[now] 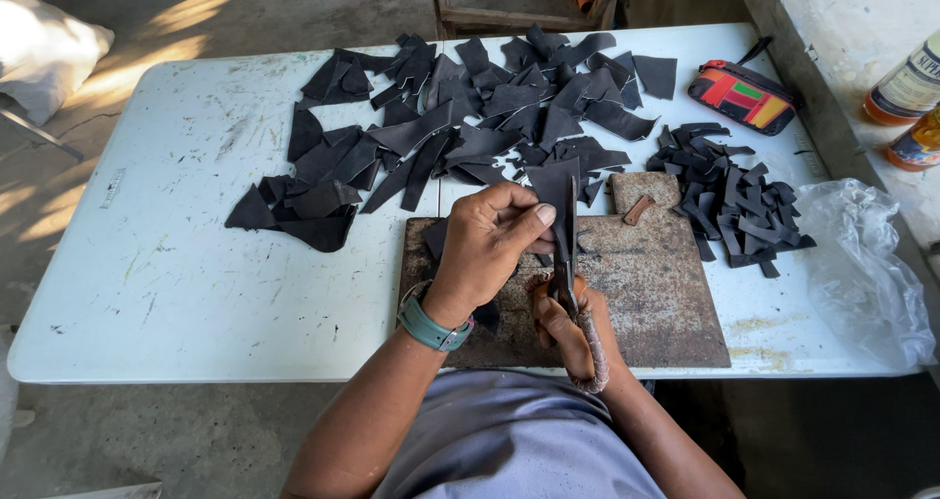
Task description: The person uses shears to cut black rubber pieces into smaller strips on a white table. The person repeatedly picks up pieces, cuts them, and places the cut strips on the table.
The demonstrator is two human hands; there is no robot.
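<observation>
Here, at the far left of the frame, the white folding table point(176, 264) shows bare, scuffed surface. Moving right, a broad heap of black leather offcuts point(441, 117) spreads across the upper centre. Below it, at mid-frame, the left hand point(487, 244), with a teal watch point(431, 325) on its wrist, is closed in a pinch, thumb over fingers, on a black leather piece point(553, 188) held upright above a rusty metal plate point(651, 293). Just beside it, lower and to the right, the right hand point(570, 328) is curled shut around the handles of the scissors point(566, 254), whose blades rise against the held piece; how far the blades are parted cannot be told. On the plate's upper part lies a small brown strip point(638, 209). Further right sits a pile of narrow black cut strips point(734, 200), with a striped pouch point(741, 95) above it and a crumpled clear plastic bag point(862, 274) at the right edge.
</observation>
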